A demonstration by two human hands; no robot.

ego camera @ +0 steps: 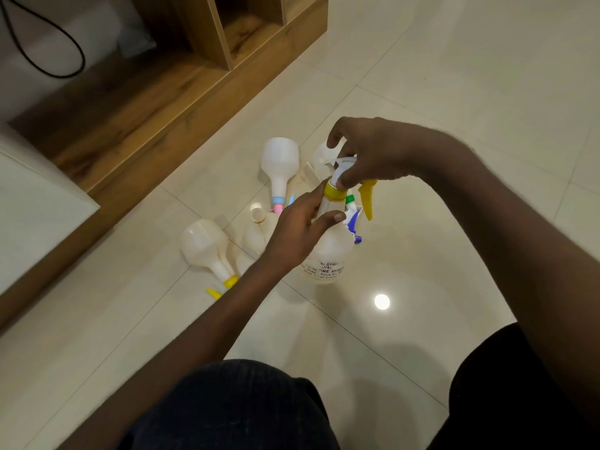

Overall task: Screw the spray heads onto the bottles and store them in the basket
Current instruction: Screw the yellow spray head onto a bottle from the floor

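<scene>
A translucent white bottle [328, 258] with black print is held above the floor by its neck in my left hand [298, 228]. On its neck sits a white spray head with a yellow collar [334, 191] and a yellow trigger [368, 198]. My right hand [373, 154] grips that head from above. Behind, a bottle with a pink and blue collar [280, 164] lies on the floor. Another bottle with a yellow head [207, 245] lies at the left. An uncapped bottle [258, 228] lies between them. No basket is in view.
Loose spray heads, one blue [354, 227] and one green-collared [350, 200], lie behind the held bottle. A wooden shelf unit [181, 92] runs along the floor at the upper left, with a black cable [48, 47] above it. My knees [246, 404] fill the bottom of the view.
</scene>
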